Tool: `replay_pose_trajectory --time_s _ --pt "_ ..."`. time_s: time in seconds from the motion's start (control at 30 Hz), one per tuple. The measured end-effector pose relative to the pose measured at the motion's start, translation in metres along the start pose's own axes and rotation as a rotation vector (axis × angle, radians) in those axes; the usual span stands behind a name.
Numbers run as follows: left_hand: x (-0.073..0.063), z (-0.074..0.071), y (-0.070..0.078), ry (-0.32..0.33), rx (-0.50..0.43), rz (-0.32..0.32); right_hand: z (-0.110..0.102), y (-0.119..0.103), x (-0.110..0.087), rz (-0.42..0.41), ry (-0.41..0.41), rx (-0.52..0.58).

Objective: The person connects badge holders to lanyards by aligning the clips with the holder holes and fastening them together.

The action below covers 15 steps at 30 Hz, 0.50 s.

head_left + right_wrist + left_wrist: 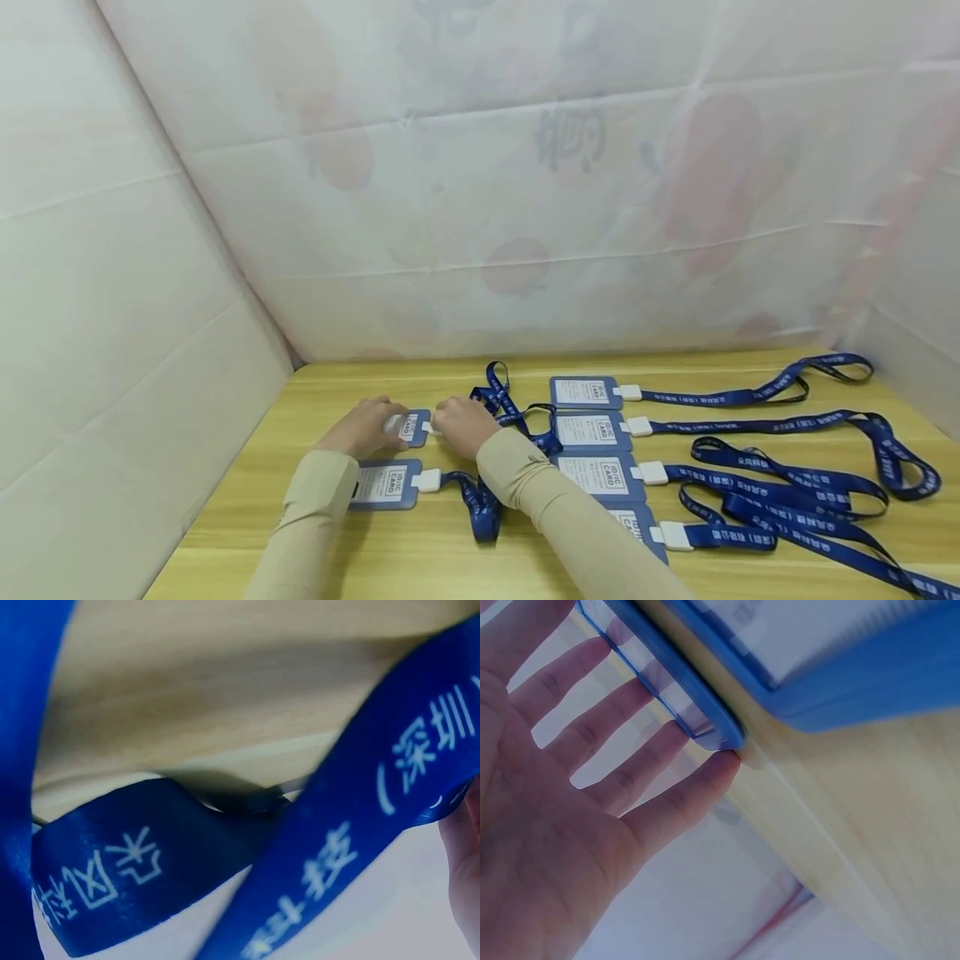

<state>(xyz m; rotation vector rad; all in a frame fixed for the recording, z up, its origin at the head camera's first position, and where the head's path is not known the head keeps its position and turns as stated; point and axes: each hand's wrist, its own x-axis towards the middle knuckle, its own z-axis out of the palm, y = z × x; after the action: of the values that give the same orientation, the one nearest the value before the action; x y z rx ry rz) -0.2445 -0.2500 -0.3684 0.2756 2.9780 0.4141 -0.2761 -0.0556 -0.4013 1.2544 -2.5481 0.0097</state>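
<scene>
A blue ID badge holder (415, 427) with a white card lies at the back left of the wooden table. My left hand (363, 427) grips it by its edges, the fingers along the far edge and the thumb at the near one. In the left wrist view the fingertips (724, 761) touch the holder's rim (716, 735). At the holder's white clip (428, 427), my right hand (463, 423) pinches the lanyard's clip end, which it partly hides. The dark blue lanyard (315, 877) with white lettering loops past that hand in the right wrist view.
Just nearer than my hands lies a second badge holder (388, 486), its lanyard (483, 510) folded by my right sleeve. To the right, several badge holders (587, 392) form a column, their lanyards (765, 423) stretching rightward. A pale printed sheet (525, 208) hangs behind the table.
</scene>
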Motion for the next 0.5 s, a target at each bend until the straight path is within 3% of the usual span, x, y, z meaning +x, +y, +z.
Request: replay_pose_trajectory --time_s 0.33,0.5 --pt "-0.0016 0.0010 0.0019 -0.006 0.026 0.019 -0.0008 0.0007 -0.0028 -0.013 -0.020 -0.009" --pt "0.0019 0.0022 0.0039 -0.022 0.030 0.042 -0.0054 0.0047 -0.0054 -0.010 -0.078 0.015"
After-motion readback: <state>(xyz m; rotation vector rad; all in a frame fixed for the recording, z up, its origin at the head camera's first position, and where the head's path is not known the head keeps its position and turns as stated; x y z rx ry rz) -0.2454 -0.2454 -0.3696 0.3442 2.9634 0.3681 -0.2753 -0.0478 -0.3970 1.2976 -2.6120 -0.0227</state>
